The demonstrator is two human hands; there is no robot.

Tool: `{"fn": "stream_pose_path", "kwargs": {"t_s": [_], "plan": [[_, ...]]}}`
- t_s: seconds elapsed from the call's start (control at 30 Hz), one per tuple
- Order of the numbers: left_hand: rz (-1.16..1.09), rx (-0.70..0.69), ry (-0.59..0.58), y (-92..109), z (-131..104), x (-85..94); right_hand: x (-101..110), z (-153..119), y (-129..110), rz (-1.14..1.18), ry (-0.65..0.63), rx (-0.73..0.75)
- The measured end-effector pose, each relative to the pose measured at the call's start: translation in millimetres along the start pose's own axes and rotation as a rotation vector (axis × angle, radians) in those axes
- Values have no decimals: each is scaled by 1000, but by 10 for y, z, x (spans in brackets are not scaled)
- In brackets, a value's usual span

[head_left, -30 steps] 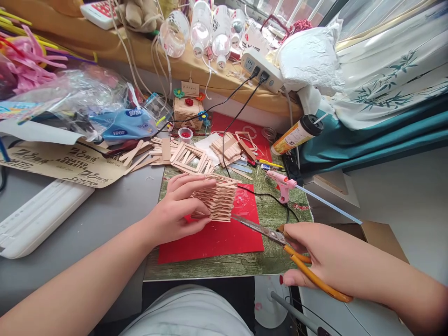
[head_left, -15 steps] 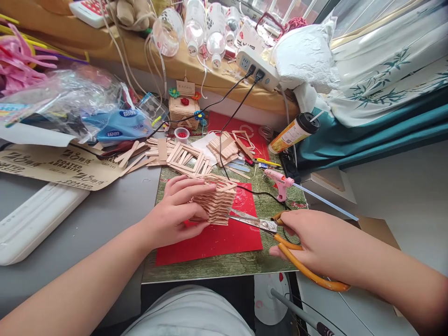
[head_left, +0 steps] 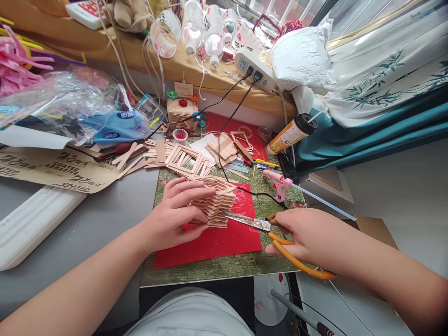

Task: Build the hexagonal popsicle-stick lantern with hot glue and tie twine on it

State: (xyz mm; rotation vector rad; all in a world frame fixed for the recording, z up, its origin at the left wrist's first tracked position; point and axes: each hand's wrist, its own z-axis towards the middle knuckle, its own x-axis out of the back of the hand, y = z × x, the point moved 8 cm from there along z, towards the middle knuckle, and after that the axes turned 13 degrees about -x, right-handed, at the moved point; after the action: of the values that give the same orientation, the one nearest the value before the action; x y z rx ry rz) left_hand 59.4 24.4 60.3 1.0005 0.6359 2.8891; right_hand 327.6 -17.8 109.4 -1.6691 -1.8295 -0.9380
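The left hand (head_left: 175, 217) is wrapping over the stack of popsicle sticks (head_left: 215, 203), fingers (head_left: 191, 191) lying spread along its top and near side, thumb tucked beneath, and it is pinning the stack down on the red sheet (head_left: 217, 242). That sheet is lying on the green mat (head_left: 224, 268) at the near edge of the grey table (head_left: 87, 224). The right hand (head_left: 308, 235) is gripping the orange-handled scissors (head_left: 276, 233), fingers curled through and around the loops, and the steel blades are pointing left with their tips touching the lower right end of the stack; the blades are looking almost closed, though how far apart they are standing at the tip I cannot tell. Just behind the right hand the pink glue gun (head_left: 280, 184) is resting on the mat with a clear glue stick jutting out to the right and its black cord trailing up to the power strip (head_left: 254, 70) on the ledge. Beyond the stack, loose sticks and flat stick frames (head_left: 185, 158) are lying scattered, with a small stick box (head_left: 180, 112) topped by little flowers standing behind them. Over to the left a sheet of sandpaper (head_left: 56, 170) is lying flat beside a blue packet (head_left: 117, 128).
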Motion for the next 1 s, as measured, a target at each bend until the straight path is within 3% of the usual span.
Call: {"fn": "stream_pose_path", "kwargs": {"t_s": [0.53,0.77,1.0], "plan": [[-5,-2,-10,-6,8,-5,4,124,41,28,-34,54],[2,7,-8,-24,-11,-4,80,86,61,39,12,72],[10,14,-10,-21,-9,-3,39,72,39,69,-43,76]]}}
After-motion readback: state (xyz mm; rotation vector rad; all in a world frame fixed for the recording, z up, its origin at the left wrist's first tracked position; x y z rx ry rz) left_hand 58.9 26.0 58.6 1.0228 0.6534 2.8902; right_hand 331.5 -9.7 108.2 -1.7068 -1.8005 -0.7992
